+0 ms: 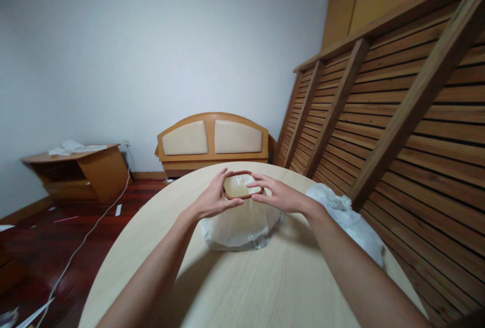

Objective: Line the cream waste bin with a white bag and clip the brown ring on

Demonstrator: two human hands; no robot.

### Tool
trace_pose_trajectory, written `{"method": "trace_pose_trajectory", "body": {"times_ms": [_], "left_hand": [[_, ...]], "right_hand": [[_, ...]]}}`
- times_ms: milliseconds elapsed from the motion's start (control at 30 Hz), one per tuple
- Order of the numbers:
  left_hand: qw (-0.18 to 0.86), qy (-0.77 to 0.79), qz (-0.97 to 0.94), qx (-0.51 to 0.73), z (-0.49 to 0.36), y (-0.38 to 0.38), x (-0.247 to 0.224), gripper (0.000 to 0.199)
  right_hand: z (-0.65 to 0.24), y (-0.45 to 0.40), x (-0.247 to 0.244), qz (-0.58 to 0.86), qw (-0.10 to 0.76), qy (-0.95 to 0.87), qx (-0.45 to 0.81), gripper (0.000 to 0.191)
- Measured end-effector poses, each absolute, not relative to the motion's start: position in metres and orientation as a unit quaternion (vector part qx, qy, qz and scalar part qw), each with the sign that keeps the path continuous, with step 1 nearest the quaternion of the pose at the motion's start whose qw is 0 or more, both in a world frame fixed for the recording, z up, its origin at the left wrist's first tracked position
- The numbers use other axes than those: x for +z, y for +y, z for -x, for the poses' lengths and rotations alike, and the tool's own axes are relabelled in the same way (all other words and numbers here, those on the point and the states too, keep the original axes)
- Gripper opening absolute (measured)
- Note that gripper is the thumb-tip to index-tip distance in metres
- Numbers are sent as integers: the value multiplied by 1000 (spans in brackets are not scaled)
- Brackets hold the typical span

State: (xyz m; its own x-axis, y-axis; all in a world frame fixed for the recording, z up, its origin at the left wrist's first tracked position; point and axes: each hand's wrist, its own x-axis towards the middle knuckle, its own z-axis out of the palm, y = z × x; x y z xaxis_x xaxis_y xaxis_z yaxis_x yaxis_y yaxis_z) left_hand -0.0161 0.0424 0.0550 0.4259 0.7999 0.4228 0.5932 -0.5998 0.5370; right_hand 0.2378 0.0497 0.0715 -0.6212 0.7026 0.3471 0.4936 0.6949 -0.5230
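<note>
A brown ring shaped like a rounded rectangle is held between my two hands above the table. My left hand grips its left side, thumb along the near edge and fingers at the far left corner. On the right side, my right hand holds it with thumb and fingers curved around the edge. Just below and behind the ring, a translucent white plastic bag rests on the pale round wooden table. Part of the bag shows through the ring's opening; whether ring and bag are joined, I cannot tell.
Another white plastic bag, crumpled, lies at the table's right edge. Slatted wooden panels lean along the right. A padded headboard stands behind the table. At left are a low wooden cabinet and a cable across the floor.
</note>
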Motion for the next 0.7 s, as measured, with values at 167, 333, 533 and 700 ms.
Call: {"method": "trace_pose_trajectory", "body": {"times_ms": [167,333,533,700], "left_hand": [[173,450,-811,330,13,47,47,95],[188,478,-789,336,6,47,39,89],[154,474,-766,407,-2,44,13,93],[132,474,-785,376,4,32,-22,100]], "right_hand": [[-241,60,62,319,325,-862,223,70],[-237,60,56,363,295,-859,210,54],[-235,68,41,341,328,-843,254,66],[-227,74,9,376,404,-789,269,92]]}}
